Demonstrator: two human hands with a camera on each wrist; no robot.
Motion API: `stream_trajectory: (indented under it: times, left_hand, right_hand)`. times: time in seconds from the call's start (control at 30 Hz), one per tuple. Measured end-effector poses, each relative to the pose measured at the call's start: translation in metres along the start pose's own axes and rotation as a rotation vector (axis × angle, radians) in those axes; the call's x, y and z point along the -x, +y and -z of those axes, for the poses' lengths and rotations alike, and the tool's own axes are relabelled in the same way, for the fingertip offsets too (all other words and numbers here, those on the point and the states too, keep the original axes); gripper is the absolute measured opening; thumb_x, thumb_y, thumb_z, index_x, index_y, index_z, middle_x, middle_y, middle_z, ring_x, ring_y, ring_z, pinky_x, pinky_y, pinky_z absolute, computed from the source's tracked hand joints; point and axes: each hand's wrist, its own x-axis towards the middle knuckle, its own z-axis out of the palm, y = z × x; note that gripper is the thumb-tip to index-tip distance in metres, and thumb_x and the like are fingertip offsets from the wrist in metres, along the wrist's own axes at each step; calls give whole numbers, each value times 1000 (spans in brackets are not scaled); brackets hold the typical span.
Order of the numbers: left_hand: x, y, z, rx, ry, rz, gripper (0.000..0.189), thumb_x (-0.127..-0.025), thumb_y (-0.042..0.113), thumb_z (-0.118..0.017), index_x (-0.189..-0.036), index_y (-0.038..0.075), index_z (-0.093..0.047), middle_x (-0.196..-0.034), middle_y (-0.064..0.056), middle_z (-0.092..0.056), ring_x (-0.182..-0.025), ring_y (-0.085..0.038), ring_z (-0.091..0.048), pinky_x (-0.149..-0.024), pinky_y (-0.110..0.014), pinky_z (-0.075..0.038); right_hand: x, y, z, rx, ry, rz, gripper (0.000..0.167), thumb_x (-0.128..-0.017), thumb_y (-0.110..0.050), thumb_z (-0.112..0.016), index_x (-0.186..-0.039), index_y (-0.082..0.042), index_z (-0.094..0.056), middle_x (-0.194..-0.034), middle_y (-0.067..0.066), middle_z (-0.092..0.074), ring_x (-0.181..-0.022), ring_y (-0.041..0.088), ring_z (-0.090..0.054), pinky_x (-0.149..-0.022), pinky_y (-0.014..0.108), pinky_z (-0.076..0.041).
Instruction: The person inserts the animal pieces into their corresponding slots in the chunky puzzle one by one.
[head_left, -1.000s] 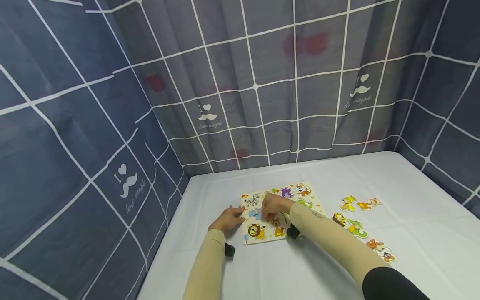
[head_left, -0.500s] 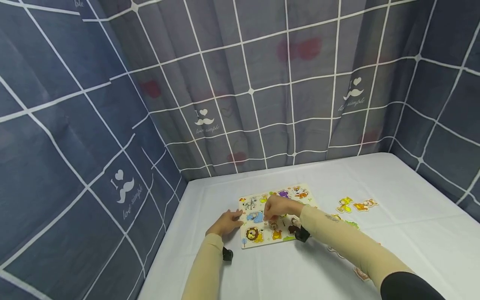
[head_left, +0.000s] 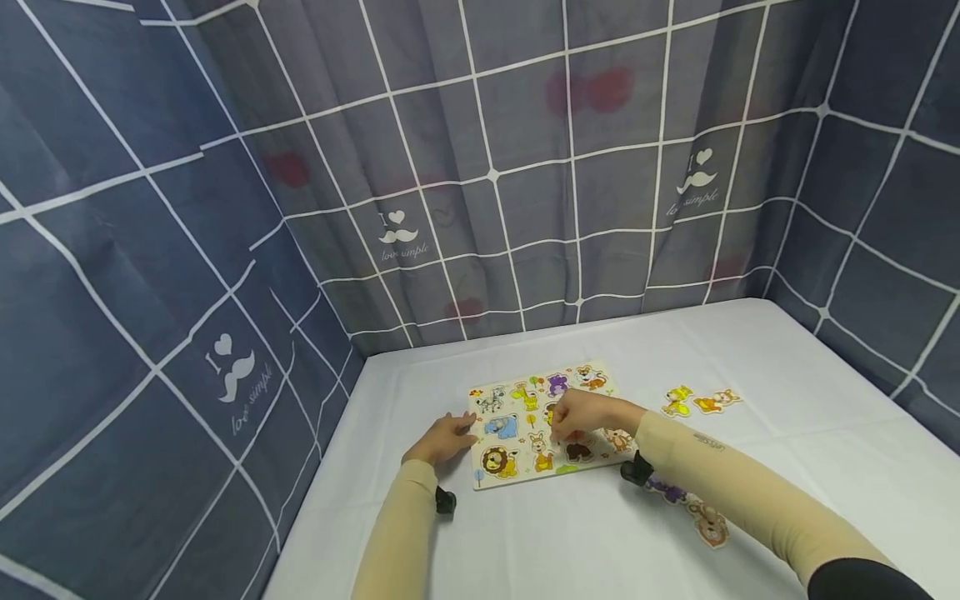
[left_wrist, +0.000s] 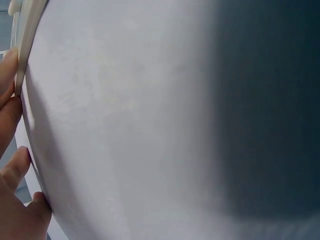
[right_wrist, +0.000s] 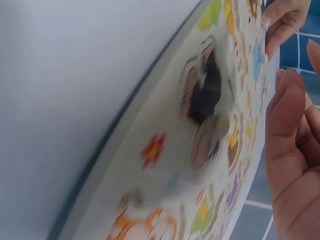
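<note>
A wooden knob puzzle board [head_left: 522, 468] printed with animals lies on the white table. My left hand [head_left: 441, 440] rests at its left edge; in the left wrist view its fingertips [left_wrist: 17, 162] touch the edge and the table. Over the middle right of the board hovers my right hand [head_left: 583, 412], fingers bent. In the right wrist view, its thumb [right_wrist: 286, 107] stands apart from the fingers, with nothing seen between them. Lion [head_left: 498, 461], blue elephant [head_left: 501, 427] and kangaroo [head_left: 542, 454] pictures show on the left half. A small knob [right_wrist: 218, 125] stands by a dark animal picture.
Loose animal pieces lie right of the board: a yellow one [head_left: 677, 402], an orange one [head_left: 716, 402], a purple one [head_left: 670, 490] and a brown one [head_left: 709, 527]. My right forearm covers part of this group. A dark checked curtain [head_left: 525, 208] hangs behind the table.
My right hand has moved rightward from beside the elephant to the board's middle right, uncovering the giraffe and kangaroo. The left hand stays at the edge. The head view has shifted slightly.
</note>
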Motion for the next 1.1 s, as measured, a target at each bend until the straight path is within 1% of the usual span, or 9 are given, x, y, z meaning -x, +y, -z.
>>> stream_trajectory:
  times: [0.13,0.3,0.37,0.57,0.7,0.8,0.87,1.03,1.1]
  left_hand:
    - [-2,0,1,-8,-1,0,53,-95,32,-68,-145,22,-53,-161,-13,-37,-154,-40,-18,-124,-63,-14]
    - [-2,0,1,-8,5,9,53,-94,31,-68,-145,22,-54,-161,-15,-36,-154,-40,-19,-124,-63,-15]
    - [-2,0,1,-10,6,9,53,-95,31,-68,-145,22,-54,-161,-14,-36,-154,-40,-20,-124,-63,-15]
    - [-2,1,1,-21,-5,10,53,-95,31,-67,-145,23,-53,-161,-15,-35,-153,-41,-20,-123,-63,-16]
    - [-1,1,2,-6,1,16,52,-95,29,-68,-145,23,-54,-161,-17,-34,-153,-42,-20,-123,-63,-16]
    - [-1,1,3,9,4,10,52,-95,27,-68,-145,21,-53,-161,-16,-35,-153,-42,-19,-124,-62,-15]
    - [-1,1,2,10,3,9,53,-95,27,-68,-146,21,-53,-161,-15,-36,-153,-42,-18,-124,-62,-14]
    - [-1,1,0,13,5,24,52,-95,29,-68,-145,23,-54,-162,-16,-34,-154,-41,-19,-124,-63,-15]
    - [-1,1,0,17,7,24,52,-95,29,-68,-145,23,-54,-162,-16,-34,-154,-41,-19,-124,-63,-15]
  right_hand:
    - [16,8,8,-22,-3,-9,14,-88,-11,-74,-81,1,-74,-67,5,-65,-57,13,-52,-56,26,-47]
    - [32,15,12,1,-3,-29,9,-87,-12,-75,-81,-4,-75,-69,6,-69,-55,10,-50,-52,23,-41]
    - [38,18,13,9,3,-35,7,-87,-10,-74,-80,-6,-76,-71,6,-71,-56,9,-51,-52,23,-42]
    - [53,26,17,25,-1,-36,8,-86,-3,-71,-79,-2,-76,-70,5,-70,-56,9,-50,-55,22,-44]
    - [62,29,19,31,-13,-36,10,-85,-2,-71,-75,-1,-73,-66,0,-66,-56,8,-48,-54,22,-41]
    - [69,31,20,35,-16,-49,12,-84,-1,-70,-72,-1,-71,-65,-2,-64,-56,9,-49,-53,22,-42]
    - [76,33,20,32,-13,-56,12,-84,-1,-70,-73,0,-72,-67,1,-66,-56,9,-52,-53,22,-45]
    - [95,44,21,-23,1,-71,6,-83,0,-71,-78,2,-74,-70,7,-70,-56,9,-57,-53,23,-51]
    - [102,50,20,-44,5,-77,5,-82,-1,-72,-78,2,-74,-68,5,-70,-55,9,-58,-52,23,-51]
